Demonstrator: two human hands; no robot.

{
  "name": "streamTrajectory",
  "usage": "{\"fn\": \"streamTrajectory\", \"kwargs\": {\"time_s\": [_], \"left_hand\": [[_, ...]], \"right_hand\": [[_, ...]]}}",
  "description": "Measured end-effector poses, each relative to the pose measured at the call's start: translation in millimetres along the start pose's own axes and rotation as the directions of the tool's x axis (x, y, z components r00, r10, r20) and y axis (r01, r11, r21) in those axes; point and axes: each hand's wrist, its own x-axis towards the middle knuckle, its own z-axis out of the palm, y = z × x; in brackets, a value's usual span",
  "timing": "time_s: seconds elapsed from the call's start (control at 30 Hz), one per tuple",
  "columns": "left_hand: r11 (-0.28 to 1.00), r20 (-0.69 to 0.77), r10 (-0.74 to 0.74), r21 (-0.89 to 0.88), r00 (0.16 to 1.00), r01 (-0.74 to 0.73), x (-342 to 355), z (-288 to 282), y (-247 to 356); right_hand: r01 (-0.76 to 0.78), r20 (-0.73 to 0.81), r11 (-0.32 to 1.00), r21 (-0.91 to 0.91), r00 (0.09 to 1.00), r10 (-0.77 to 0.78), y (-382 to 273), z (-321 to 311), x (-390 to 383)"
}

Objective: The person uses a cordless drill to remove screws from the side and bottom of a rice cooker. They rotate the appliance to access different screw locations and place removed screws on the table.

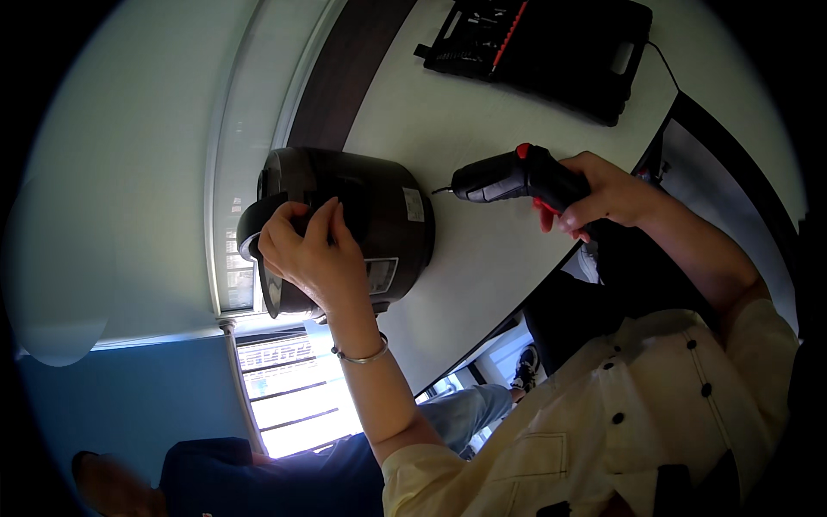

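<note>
A dark brown electric cooker (392,185) with a rounded lid and pale labels stands on the white table (465,267). My left hand (314,250) is raised at its near side, beside the lid. The thumb and fingers there are bent together in a pinch, and whatever they may hold is too small to make out. To the right, my right hand (616,189) grips a black and red cordless screwdriver (495,177) by its handle. The thin bit at its tip points left toward the cooker, with a gap between them.
An open black tool case (560,56) with a red strip lies at the far side of the table. A black-framed panel (732,155) stands at the right. Another person in a dark blue top (207,474) is at the lower left, near a bright window (297,392).
</note>
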Motion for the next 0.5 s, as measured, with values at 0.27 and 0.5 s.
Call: {"fn": "streamTrajectory", "kwargs": {"time_s": [0.27,0.5], "left_hand": [[0.997,-0.079,-0.051,0.048,0.996,0.055,-8,10,4],[0.999,-0.142,0.031,0.045,0.989,-0.025,-8,14,-4]], "right_hand": [[-0.015,0.006,1.0,0.013,1.0,0.014,2,0,0],[-0.026,0.006,1.0,-0.001,1.0,0.026,0,0,0]]}}
